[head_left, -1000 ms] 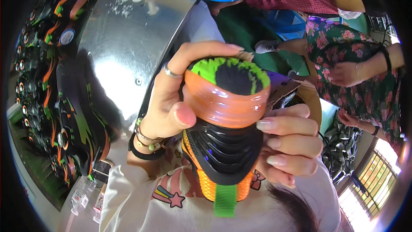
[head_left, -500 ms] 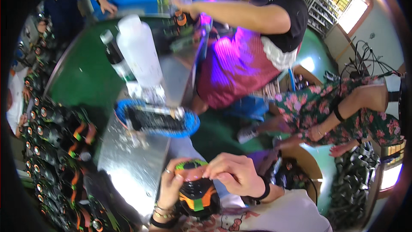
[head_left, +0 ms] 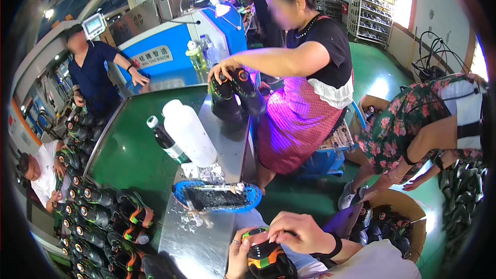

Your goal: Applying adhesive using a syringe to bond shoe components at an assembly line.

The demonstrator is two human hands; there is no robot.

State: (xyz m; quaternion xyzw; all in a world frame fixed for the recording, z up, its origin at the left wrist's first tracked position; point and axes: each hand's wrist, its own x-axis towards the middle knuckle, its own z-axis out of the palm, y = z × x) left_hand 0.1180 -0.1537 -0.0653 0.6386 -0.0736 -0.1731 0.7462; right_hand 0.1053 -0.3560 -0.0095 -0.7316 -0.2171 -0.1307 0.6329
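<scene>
Low in the view I hold a black sneaker (head_left: 269, 262) with orange and green parts. My left hand (head_left: 239, 256) is closed around its left side, near the collar. Above it, my right hand (head_left: 298, 231) is bent into a pinch at the shoe's upper edge. A pinkish band (head_left: 257, 237) lies across the shoe between my hands; I cannot tell what it is. Anything between the right fingertips is too small to make out. Just beyond lies a blue oval tray (head_left: 251, 202) with a dark bed and a white-handled brush (head_left: 222, 188) across it.
A white bottle (head_left: 190, 133) and a dark bottle (head_left: 168, 139) stand on the metal bench (head_left: 227, 150). Many black sneakers (head_left: 98, 212) line the left. Across the bench a co-worker (head_left: 305, 57) handles a pair of shoes (head_left: 236, 94). A cardboard box of shoes (head_left: 413, 217) stands at right.
The view has lifted, so more of the room shows and my hands sit lower and further right. The co-worker's pair of shoes is now plainly visible. My hands keep nearly the same hold.
</scene>
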